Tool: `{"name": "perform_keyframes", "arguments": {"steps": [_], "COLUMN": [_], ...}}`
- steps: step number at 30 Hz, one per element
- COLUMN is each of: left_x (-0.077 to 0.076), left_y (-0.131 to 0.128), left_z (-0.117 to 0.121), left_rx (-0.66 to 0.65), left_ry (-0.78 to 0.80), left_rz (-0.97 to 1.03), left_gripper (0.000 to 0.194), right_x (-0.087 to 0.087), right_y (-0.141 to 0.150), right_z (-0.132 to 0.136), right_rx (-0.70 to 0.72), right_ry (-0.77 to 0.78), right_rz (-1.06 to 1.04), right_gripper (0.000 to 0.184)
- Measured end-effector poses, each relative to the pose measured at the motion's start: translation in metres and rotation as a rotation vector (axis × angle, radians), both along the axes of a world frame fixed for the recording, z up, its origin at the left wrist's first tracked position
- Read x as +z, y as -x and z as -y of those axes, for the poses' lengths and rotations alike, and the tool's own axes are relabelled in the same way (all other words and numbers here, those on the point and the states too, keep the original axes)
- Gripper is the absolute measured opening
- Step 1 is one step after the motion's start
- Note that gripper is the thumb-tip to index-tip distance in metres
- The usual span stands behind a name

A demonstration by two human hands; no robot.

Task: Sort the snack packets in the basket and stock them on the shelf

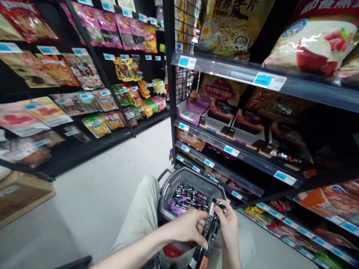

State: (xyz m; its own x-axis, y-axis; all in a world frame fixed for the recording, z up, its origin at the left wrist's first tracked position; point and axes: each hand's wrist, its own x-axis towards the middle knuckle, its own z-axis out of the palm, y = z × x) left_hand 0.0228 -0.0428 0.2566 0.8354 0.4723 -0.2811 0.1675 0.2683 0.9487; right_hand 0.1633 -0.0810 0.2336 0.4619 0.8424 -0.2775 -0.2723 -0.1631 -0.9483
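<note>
My left hand (189, 226) and my right hand (227, 221) are close together over the near right side of a grey plastic shopping basket (164, 203). Between them, both hands grip long, slim black packets (206, 239) that slant from upper right to lower left. How many packets there are cannot be made out. The fingers of my left hand curl against the left side. My right thumb and fingers pinch the upper end. Inside the basket lies a heap of similar black stick packets (190, 196), some with purple parts (177, 206).
At right, a black shelf rack (244, 73) bears cereal bags and opened display boxes (217, 116). Hanging snack bags (103, 22) fill the left wall rack. A cardboard box (25, 194) stands on the pale floor (112, 168). My knee (148, 190) is beside the basket.
</note>
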Motion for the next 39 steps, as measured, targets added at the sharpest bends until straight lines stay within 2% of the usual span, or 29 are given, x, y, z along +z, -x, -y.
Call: {"name": "perform_keyframes", "arguments": {"steps": [5,8,12,16,19,22,24,26,29,33,36,39], "left_x": [-0.015,-0.024,-0.026,-0.021,-0.019,-0.021,-0.023,-0.023,-0.02,-0.017,-0.022,-0.026], "left_y": [0.0,0.0,0.001,0.003,0.004,0.004,0.005,0.007,0.01,0.011,0.012,0.015], "left_z": [0.014,0.02,0.026,0.029,0.028,0.024,0.021,0.019,0.02,0.024,0.023,0.017], "left_rx": [0.006,-0.02,-0.051,-0.061,-0.055,-0.036,-0.032,-0.028,-0.003,-0.009,-0.023,-0.059], "left_ry": [0.085,0.152,0.194,0.148,0.165,0.253,0.248,0.143,-0.138,-0.349,-0.319,-0.131], "left_rz": [-0.034,-0.014,-0.009,-0.018,0.001,0.066,0.069,0.005,-0.162,-0.283,-0.256,-0.154], "left_gripper": [0.067,0.058,0.05,0.048,0.048,0.05,0.048,0.042,0.034,0.033,0.026,0.021], "right_x": [-0.007,-0.011,-0.019,-0.024,-0.019,-0.012,-0.01,-0.013,-0.021,-0.029,-0.03,-0.029], "right_y": [0.0,-0.003,-0.009,-0.013,-0.013,-0.011,-0.008,-0.005,-0.005,-0.01,-0.014,-0.017], "right_z": [-0.003,-0.005,-0.009,-0.013,-0.01,-0.003,0.002,0.003,-0.001,-0.007,-0.006,-0.004], "right_rx": [-0.132,-0.17,-0.214,-0.105,-0.032,0.127,0.166,0.113,-0.003,-0.12,-0.213,-0.334], "right_ry": [-0.021,-0.016,0.003,0.034,0.016,-0.069,-0.103,-0.101,-0.083,-0.085,-0.112,-0.147], "right_rz": [-0.018,-0.014,-0.018,0.04,0.096,-0.024,-0.114,-0.136,-0.1,0.019,0.112,0.147], "right_gripper": [0.025,0.024,0.024,0.021,0.022,0.041,0.051,0.043,0.02,0.018,0.023,0.018]}}
